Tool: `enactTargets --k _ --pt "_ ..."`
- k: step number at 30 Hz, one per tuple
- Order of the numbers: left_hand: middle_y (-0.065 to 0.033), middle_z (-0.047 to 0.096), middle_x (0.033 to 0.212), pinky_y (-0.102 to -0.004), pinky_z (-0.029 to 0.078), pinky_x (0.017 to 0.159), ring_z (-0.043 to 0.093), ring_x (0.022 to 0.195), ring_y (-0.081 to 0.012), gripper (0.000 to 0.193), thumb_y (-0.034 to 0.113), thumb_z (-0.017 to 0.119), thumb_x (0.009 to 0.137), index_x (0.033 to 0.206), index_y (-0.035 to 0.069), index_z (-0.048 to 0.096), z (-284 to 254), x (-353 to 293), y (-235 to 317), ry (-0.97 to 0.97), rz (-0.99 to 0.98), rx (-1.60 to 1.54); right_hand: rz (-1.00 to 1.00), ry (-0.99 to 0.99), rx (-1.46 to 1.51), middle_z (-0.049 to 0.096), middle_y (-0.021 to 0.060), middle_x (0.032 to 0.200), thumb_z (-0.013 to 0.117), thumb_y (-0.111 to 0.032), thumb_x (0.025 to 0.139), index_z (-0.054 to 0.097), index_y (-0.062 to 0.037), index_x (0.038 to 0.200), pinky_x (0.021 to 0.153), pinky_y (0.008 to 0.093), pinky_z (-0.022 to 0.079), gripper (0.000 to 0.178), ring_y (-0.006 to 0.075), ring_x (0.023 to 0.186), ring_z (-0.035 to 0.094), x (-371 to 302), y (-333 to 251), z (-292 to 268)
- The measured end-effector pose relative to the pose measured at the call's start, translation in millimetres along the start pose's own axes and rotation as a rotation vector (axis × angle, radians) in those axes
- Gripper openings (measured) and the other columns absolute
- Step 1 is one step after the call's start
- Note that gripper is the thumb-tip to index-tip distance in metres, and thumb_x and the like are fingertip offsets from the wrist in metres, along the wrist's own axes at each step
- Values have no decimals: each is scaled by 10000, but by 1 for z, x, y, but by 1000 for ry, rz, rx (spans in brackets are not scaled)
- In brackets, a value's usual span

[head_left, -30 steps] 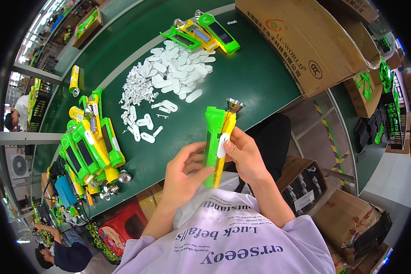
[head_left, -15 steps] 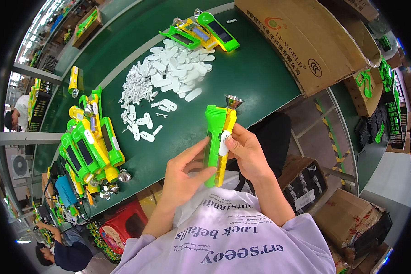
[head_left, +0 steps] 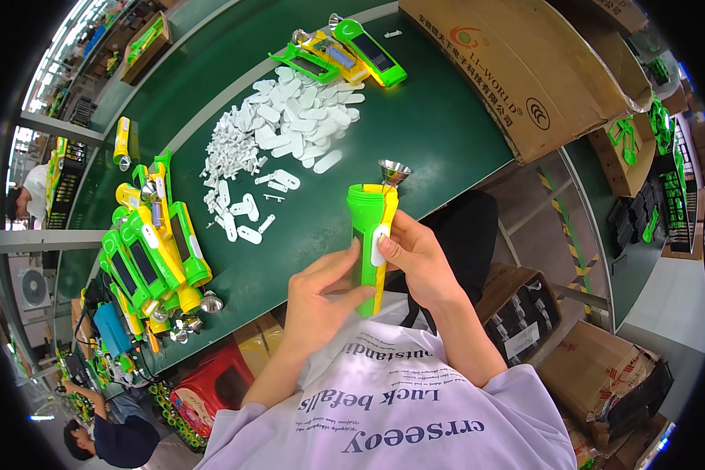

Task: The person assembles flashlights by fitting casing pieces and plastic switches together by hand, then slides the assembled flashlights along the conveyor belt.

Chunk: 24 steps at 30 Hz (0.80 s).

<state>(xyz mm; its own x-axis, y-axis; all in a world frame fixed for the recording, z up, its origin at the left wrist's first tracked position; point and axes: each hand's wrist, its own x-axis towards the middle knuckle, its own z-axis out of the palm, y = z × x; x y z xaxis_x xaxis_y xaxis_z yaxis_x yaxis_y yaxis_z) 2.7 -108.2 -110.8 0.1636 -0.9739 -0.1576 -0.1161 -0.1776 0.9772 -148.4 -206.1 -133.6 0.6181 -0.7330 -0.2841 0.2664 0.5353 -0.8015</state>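
Observation:
A green and yellow flashlight [head_left: 370, 215] stands nearly upright between my hands at the table's near edge. Its silver reflector cup [head_left: 395, 172] sticks out loose at the top, and a white oval switch cover [head_left: 381, 244] lies along its seam. My left hand [head_left: 325, 290] grips the green half from the left, thumb low on the body. From the right, my right hand [head_left: 415, 258] closes on the yellow side, its thumb against the white cover. Beyond them, loose white covers [head_left: 305, 117] and small white parts [head_left: 231, 141] lie heaped on the green table [head_left: 415, 133].
Several flashlights [head_left: 149, 251] are piled at the left, with loose reflectors near the table edge. More flashlight pieces [head_left: 345, 55] lie at the far side. A large cardboard box [head_left: 517, 70] occupies the far right; a red stool [head_left: 215, 384] stands below left. Other people are at left.
The green and yellow halves, parted along the seam before, now sit closer together. The flashlight has shifted slightly left, with both hands still on it.

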Motion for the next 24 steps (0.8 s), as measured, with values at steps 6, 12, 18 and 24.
enactTargets --k 6,12,18,24 --pt "-132 647 1167 -241 555 804 631 1014 -143 485 -83 689 835 1303 -3 590 3 2 1 58 13 98 29 -28 -19 627 52 1132 587 -223 993 529 -14 1314 819 306 528 388 125 996 596 0 4 -2" --pt "-130 679 1097 -225 556 742 634 931 -109 412 -55 662 875 1278 20 620 7 6 -10 143 -91 54 37 68 -154 621 41 1129 542 -212 1017 556 -2 1276 875 269 480 334 100 1006 571 -3 12 5" --pt "-130 707 1024 -247 552 667 667 838 -125 376 -65 667 860 1223 34 665 8 9 -21 224 121 71 18 -122 -54 430 61 1315 554 92 815 151 -99 1549 1036 322 385 859 184 1289 404 -10 14 14" --pt "-111 681 924 -312 541 624 676 772 -230 406 -77 653 763 1140 66 704 8 6 -11 175 384 452 -84 93 -288 524 46 1127 709 75 700 346 -74 1412 890 317 464 813 163 1036 543 -13 28 19"
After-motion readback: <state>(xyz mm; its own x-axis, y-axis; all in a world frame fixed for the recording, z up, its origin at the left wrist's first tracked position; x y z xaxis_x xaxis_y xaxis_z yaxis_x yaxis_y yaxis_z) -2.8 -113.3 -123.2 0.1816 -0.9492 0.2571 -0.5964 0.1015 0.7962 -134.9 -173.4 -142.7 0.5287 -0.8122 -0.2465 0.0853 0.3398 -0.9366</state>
